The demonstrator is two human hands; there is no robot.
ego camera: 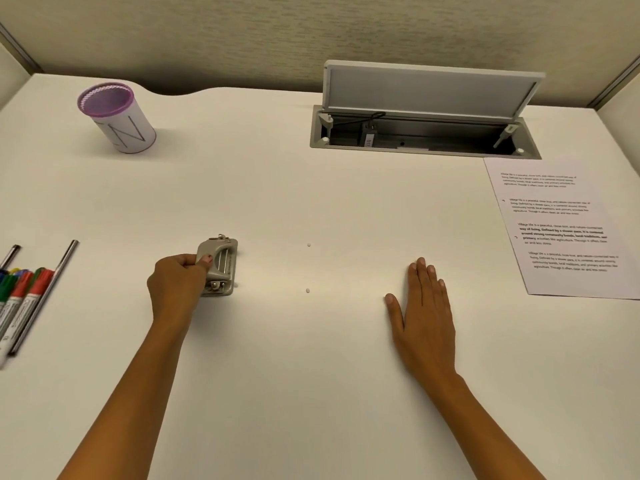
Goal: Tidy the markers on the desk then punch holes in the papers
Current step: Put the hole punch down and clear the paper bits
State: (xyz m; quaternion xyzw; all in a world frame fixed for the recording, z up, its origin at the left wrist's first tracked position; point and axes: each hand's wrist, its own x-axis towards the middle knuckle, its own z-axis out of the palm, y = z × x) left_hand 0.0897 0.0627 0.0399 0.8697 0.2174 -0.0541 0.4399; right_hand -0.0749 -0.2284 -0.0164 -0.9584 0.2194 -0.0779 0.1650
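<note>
Gripping the grey metal hole punch point(220, 268) from its left side, the left hand point(176, 282) has its fingers curled round the body and its thumb pressed on the top lever, left of centre in the frame. The punch sits flat on the white desk point(311, 375) with no sheet in its slot. The right hand point(426, 306) lies flat and open on the desk, right of centre, fingers straight and holding nothing.

Between the hands lie two small white dots point(307, 291), probably punched-out paper bits. The printed papers point(568, 233) are at the right edge of the frame, well apart from the punch, their top corner just below the open cable hatch point(422, 133). The markers point(20, 296) lie side by side at the left edge beside a thin dark rod point(45, 292). The purple-rimmed pen cup point(117, 116), upper left, shows no markers inside.

The main risks come from the gap between punch and papers:
- A sheet fed in askew, or a stack not squared first, would get crooked holes.
- Tilting the punch in a one-sided grip could spill more bits across the desk.
- Pushing the sheets upward could slide a corner into the hatch.
- If the markers belong in the cup, punching now would leave that step undone.
</note>
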